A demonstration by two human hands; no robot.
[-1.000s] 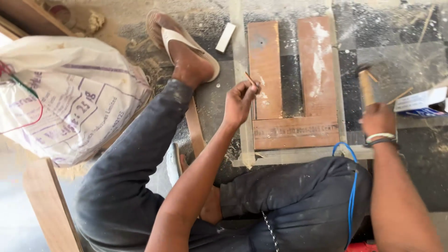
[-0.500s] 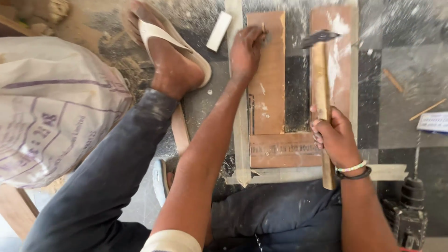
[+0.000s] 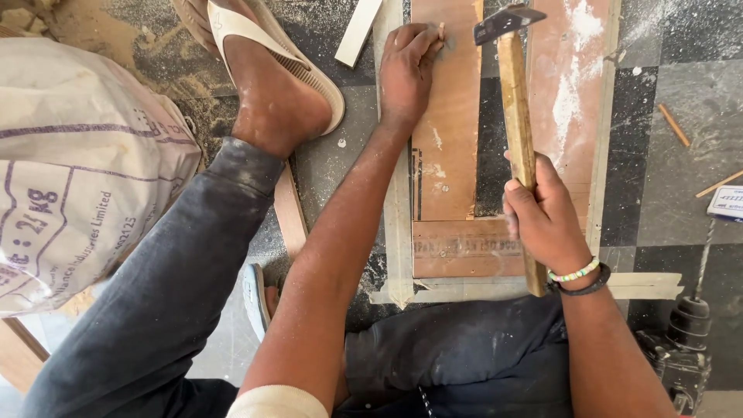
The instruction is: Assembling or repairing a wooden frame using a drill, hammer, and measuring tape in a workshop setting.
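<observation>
Head view, looking down. We are seeing the person sitting on a dusty floor (image 3: 681, 70) with a wooden frame (image 3: 398, 232) lying flat between the legs.

The right hand (image 3: 546, 220) is gripping a hammer (image 3: 517, 131) by its wooden handle, fingers wrapped tight around the lower part of the shaft. The hammer is pointing away from the body; its dark metal head sits at the top of the view, above the gap between the two upright boards. A beaded band and a dark band are circling the right wrist.

The left hand (image 3: 406, 70) is resting on the left board (image 3: 445, 131), fingers drawn together and pinched at the tips on something small; we cannot tell what it is. The hammer head is hanging just beside those fingertips, to their right, not touching them.

The right board (image 3: 569, 93) is lying parallel to the left one, streaked with white dust. A cross board (image 3: 464, 249) is joining their near ends, and pale strips are edging the frame on the left, right and near sides.

A sandalled foot (image 3: 275, 85) is planted left of the frame. A printed sack (image 3: 85, 170) is lying at far left. A drill (image 3: 685, 340) is showing at lower right, and a loose pale offcut (image 3: 357, 31) is lying beside the foot.
</observation>
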